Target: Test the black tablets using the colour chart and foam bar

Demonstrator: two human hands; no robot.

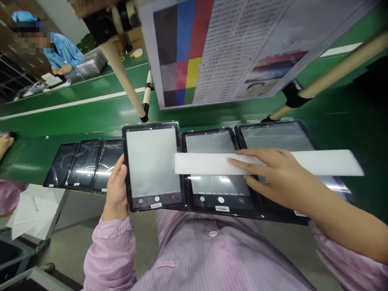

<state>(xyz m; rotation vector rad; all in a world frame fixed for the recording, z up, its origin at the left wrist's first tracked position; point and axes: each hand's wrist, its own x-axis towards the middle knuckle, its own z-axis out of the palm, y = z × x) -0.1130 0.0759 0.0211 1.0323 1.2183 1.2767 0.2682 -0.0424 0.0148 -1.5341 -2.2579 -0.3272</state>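
My left hand point(116, 192) grips the left edge of a black tablet point(153, 163), tilted up with a pale, blank camera screen. A long white foam strip point(203, 163) lies across the view, its left end over that tablet's right edge. My right hand point(277, 173) holds the strip near its middle, fingers stretched along it. Beneath the strip sits a second tablet point(218, 186), its camera screen also lit. A third tablet point(275, 135) is at the right, partly covered by the strip and my right hand.
Several dark tablets point(86, 163) lie in a row at left on the green bench point(100, 117). Pipes point(121, 76) support a printed colour chart point(218, 52) above. A co-worker in blue point(63, 50) sits across; another person's hand point(5, 143) shows at far left.
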